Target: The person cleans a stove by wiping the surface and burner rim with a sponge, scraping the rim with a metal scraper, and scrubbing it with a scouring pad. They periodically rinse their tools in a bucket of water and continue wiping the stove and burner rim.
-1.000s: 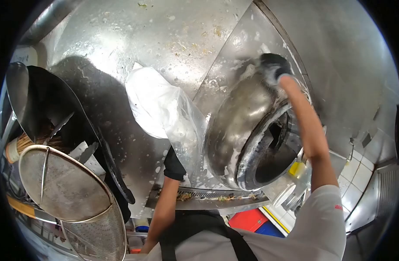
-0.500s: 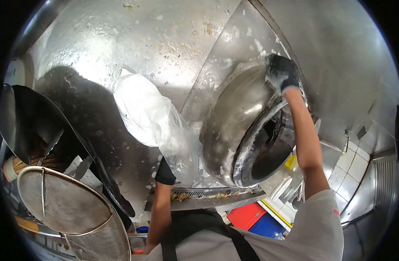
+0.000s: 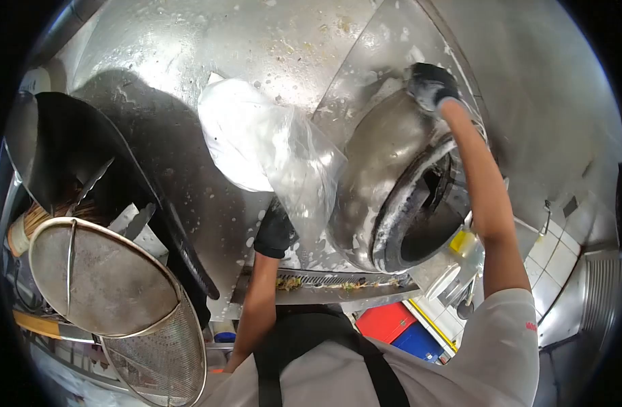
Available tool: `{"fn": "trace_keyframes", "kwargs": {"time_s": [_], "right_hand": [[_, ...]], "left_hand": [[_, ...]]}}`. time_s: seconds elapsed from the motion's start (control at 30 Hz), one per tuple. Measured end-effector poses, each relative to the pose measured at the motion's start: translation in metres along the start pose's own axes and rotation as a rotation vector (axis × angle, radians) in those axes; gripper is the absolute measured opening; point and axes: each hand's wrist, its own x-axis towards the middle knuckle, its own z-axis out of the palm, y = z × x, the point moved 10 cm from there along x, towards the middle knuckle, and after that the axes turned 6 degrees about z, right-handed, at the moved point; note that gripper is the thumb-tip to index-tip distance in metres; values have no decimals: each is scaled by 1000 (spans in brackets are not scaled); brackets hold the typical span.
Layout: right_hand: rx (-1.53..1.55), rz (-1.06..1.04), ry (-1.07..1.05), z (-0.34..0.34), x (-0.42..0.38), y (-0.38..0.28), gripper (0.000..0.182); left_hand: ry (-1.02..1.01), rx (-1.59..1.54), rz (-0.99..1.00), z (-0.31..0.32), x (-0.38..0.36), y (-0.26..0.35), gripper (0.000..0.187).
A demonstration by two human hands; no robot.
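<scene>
My left hand (image 3: 276, 229), in a black glove, is under the lower edge of a clear plastic bag (image 3: 311, 163) bunched with white material (image 3: 233, 132). The bag hides its fingers, which seem closed on it. At the far edge of a bulging steel ring (image 3: 375, 163) with a dark, sooty round opening (image 3: 426, 230), my right hand (image 3: 433, 87) presses down with curled fingers. White foam coats its black glove, and anything under the palm is hidden. Suds streak the ring's inner rim.
On the left, a wire-mesh strainer (image 3: 101, 278) rests by a black wok (image 3: 121, 156) holding a bamboo brush (image 3: 43, 220). A drain grate (image 3: 331, 281) with food scraps runs along the near edge. A yellow sponge (image 3: 463, 241) lies at right, above red and blue boxes (image 3: 385, 322).
The view has shifted slightly, with the strainer and wok higher in it. My left hand and the bag have moved up and right, the bag spreading wider. My right hand stays at the ring's far edge.
</scene>
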Motion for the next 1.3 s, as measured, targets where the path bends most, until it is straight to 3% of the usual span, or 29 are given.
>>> {"fn": "trace_keyframes", "kwargs": {"time_s": [0.03,0.1,0.13,0.17,0.2,0.3,0.37,0.43,0.47,0.53,0.57,0.63,0.7,0.73,0.77,0.83,0.87,0.9,0.93,0.97,1.03,1.1,1.13,1.17,1.23,1.27,1.3], "right_hand": [[-57,-33,70,-10,1,-10,31],[15,1,-4,-24,-20,-51,36],[54,-57,6,-27,-34,-82,37],[94,-114,16,-18,-48,-107,40],[194,-151,197,23,-56,-121,46],[226,-203,136,-6,-146,-196,45],[387,-215,182,-24,-198,-200,44],[5,-135,-201,12,-198,-170,33],[-70,8,-59,3,-182,-131,33],[124,-96,454,-62,-155,-70,31],[42,66,248,-37,-105,-26,32],[53,143,278,-54,-74,-8,32],[20,137,326,-55,-85,-30,28],[-12,143,374,-59,-95,-46,25],[-14,188,303,-58,-111,-62,24],[-15,152,206,-48,-151,-95,33],[-222,104,467,-37,-177,-116,33],[-268,56,450,-18,-196,-134,35],[-166,-33,459,12,-209,-149,36],[331,-27,307,-33,-213,-148,38],[129,-36,141,-16,-184,-138,38],[176,-32,564,-32,-132,-97,25],[260,9,309,-30,-88,-79,22],[191,62,495,-30,-60,-62,19],[116,68,556,-25,-45,-84,20],[84,10,584,-47,-82,-118,21],[49,-54,451,-38,-99,-152,22]], "left_hand": [[5,106,37,13,0,16,21],[-95,1704,902,69,-25,74,33],[-175,1687,788,70,-21,73,51],[-174,1673,797,70,-22,75,51],[-252,1721,797,72,-21,71,56],[-374,1763,715,67,-19,58,69],[-292,1588,1076,99,-48,98,47],[-292,1524,1012,91,-44,93,52],[-274,1473,1026,89,-48,95,52],[-260,1426,1038,89,-51,100,52],[-239,1438,1026,91,-51,103,53],[-232,1458,1014,91,-50,105,54],[-248,1364,1008,86,-47,102,55],[-221,1358,1131,90,-52,107,55],[-237,1365,1136,92,-53,106,55],[-178,1415,1009,89,-47,104,55],[-132,1420,1001,92,-46,111,46],[-156,1429,1007,78,-40,95,46],[-184,1398,878,45,-21,59,41],[-172,1288,863,48,-28,68,34],[-147,1062,841,54,-44,85,20],[-131,1400,1191,91,-80,115,10],[-22,1537,1025,86,-76,108,7],[-14,1553,1030,87,-81,106,7],[105,1691,1079,80,-84,104,8],[131,1731,1004,65,-75,97,11],[143,1733,1009,59,-74,93,11]]}}
